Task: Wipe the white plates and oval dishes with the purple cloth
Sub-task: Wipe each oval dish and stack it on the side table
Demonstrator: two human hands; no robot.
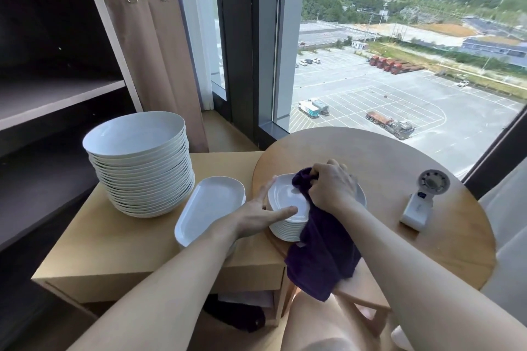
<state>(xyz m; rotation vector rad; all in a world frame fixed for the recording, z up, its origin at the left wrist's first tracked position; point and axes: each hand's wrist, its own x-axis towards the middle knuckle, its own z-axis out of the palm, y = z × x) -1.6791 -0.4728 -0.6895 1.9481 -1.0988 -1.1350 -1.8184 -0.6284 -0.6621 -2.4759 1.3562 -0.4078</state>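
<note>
Your right hand (pixel 332 188) had the purple cloth (pixel 322 253) bunched in its fist, pressed into the top oval dish (pixel 286 196) of a stack. Your left hand (pixel 256 216), fingers straight, braced its rim. Just left sat a second oval pile (pixel 208 205), then the tall white plates (pixel 137 162).

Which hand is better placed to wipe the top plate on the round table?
Right: the right hand grips the purple cloth on the top plate; the left hand steadies its rim with straight fingers.
</note>
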